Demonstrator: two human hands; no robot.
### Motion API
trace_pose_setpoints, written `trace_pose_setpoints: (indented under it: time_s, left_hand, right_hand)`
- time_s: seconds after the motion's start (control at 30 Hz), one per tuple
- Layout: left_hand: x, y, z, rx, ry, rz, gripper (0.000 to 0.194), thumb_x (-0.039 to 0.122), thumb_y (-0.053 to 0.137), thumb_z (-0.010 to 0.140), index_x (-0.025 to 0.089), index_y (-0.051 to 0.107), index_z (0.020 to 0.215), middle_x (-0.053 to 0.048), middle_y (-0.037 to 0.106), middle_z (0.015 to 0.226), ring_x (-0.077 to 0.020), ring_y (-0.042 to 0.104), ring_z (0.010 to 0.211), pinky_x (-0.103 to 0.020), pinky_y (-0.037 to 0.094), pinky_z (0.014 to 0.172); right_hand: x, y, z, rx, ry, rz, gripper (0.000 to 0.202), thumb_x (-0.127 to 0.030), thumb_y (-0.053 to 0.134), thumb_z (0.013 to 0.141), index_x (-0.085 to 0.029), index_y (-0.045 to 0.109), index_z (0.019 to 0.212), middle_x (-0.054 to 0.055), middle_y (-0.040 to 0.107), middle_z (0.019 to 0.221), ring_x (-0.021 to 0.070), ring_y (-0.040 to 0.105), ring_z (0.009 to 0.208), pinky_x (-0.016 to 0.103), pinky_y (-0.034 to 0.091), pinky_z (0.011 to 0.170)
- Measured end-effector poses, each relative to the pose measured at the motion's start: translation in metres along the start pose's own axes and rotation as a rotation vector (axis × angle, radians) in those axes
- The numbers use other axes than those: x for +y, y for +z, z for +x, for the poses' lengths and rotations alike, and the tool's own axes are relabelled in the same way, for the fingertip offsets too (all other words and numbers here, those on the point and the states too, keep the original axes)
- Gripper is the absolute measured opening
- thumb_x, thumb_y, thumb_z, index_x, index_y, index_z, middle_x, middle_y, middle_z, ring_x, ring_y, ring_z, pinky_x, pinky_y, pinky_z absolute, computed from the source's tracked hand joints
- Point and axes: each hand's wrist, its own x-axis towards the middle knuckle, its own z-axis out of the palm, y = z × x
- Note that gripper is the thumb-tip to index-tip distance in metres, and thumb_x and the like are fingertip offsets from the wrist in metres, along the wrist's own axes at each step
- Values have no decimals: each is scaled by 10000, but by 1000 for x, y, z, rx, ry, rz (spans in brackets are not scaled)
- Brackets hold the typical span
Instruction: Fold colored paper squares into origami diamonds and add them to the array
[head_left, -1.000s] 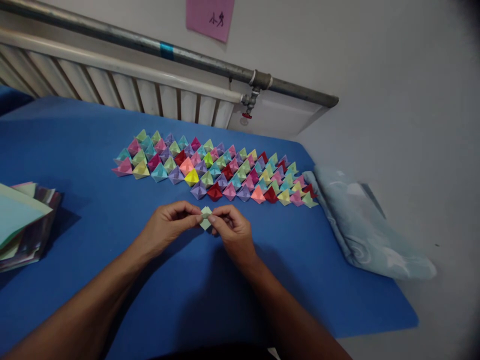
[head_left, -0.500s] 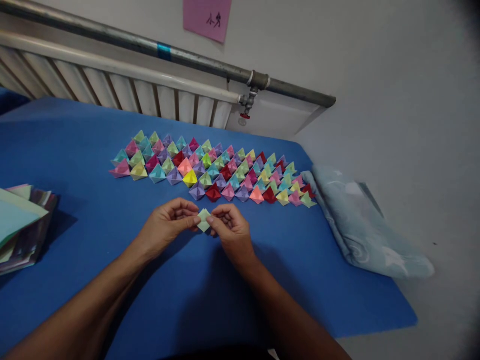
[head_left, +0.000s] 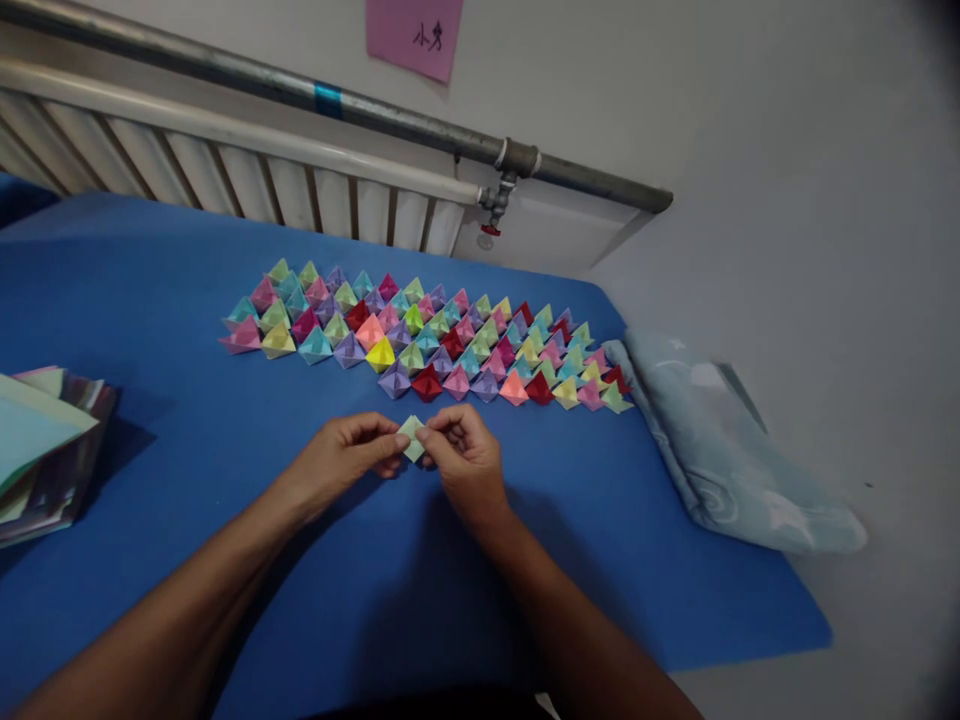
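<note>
A small pale green folded paper (head_left: 413, 438), diamond-shaped, is held between my two hands above the blue surface. My left hand (head_left: 356, 446) pinches its left corner, thumb on top and fingers curled beneath. On the right corner my right hand (head_left: 466, 452) has the same kind of pinch, the thumb lying over the paper. Just beyond my hands stand rows of small folded paper boats (head_left: 427, 384) in pink, red, purple, green, yellow and blue. The underside of the paper is hidden by my fingers.
At the left lies a stack of coloured paper sheets (head_left: 45, 430). A folded grey-blue cloth (head_left: 720, 460) rests along the right edge of the blue surface (head_left: 225, 590). Behind run a white radiator (head_left: 292, 185) and a metal pipe (head_left: 405, 122) with a red-handled valve (head_left: 490, 231).
The green paper has shifted very slightly to the right, and my left hand has moved a little lower. Both hands keep their pinch on it.
</note>
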Motion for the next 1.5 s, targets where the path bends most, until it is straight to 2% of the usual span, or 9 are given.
trace_pose_setpoints:
  time_s: [0.2,0.33,0.5,0.77,1.0,1.17,1.3,1.37,1.5]
  left_hand:
    - [4,-1,-3,-57,77,68,297,445,803,672,191,679,580,-17,629,567,-141,551,573,-291,463,610]
    - [4,-3,-4,-101,60,114,302,458,784,684,197,677,577,-17,633,563,-148,568,567,-295,466,611]
    - [2,-3,-5,-133,85,161,306,449,774,712,204,663,567,-16,628,545,-149,570,556,-282,451,584]
    - [3,-2,-2,-26,66,37,328,449,824,659,188,650,563,-6,609,549,-135,556,539,-282,476,572]
    - [0,-2,0,-48,15,41,317,457,837,641,183,680,618,-12,642,600,-135,573,571,-282,487,601]
    - [2,-9,0,-42,40,109,272,429,837,626,187,734,694,-12,660,655,-139,570,621,-269,467,621]
    - [6,-15,0,-87,17,115,226,395,831,625,193,731,638,-6,639,598,-133,556,588,-261,459,607]
    - [7,-14,0,-47,6,54,226,385,842,618,191,725,629,-4,632,576,-123,547,562,-253,456,587]
    - [5,-9,3,131,-10,-169,275,350,905,544,166,720,634,12,614,539,-78,515,496,-201,420,507]
  right_hand:
    - [-3,-3,5,-99,129,16,257,-382,701,715,-223,612,896,-53,582,672,92,510,523,224,417,496]
    - [-7,-4,3,-191,137,-60,195,-397,644,777,-204,645,751,-47,561,595,92,477,522,226,399,515]
    - [-7,-3,2,-138,111,-80,190,-350,633,775,-208,613,650,-58,529,555,88,454,524,214,375,510]
    - [-4,-5,5,-169,235,45,265,-451,710,737,-193,655,762,-54,578,589,75,478,472,214,387,484]
    - [-3,-6,3,-92,127,-77,210,-390,634,756,-202,602,667,-57,514,556,89,441,517,227,368,524]
    - [-3,-5,1,-162,28,-255,149,-302,596,719,-207,587,605,-55,491,565,95,420,553,230,325,529]
    - [-4,-5,1,-169,45,-217,158,-323,645,705,-210,596,607,-55,503,556,92,424,537,228,329,517]
    - [-5,-7,4,-128,82,-115,180,-378,670,714,-211,626,659,-49,528,574,94,441,531,230,351,514]
    - [-4,-10,9,-50,184,73,266,-446,696,721,-204,686,830,-38,574,627,92,471,511,231,373,493]
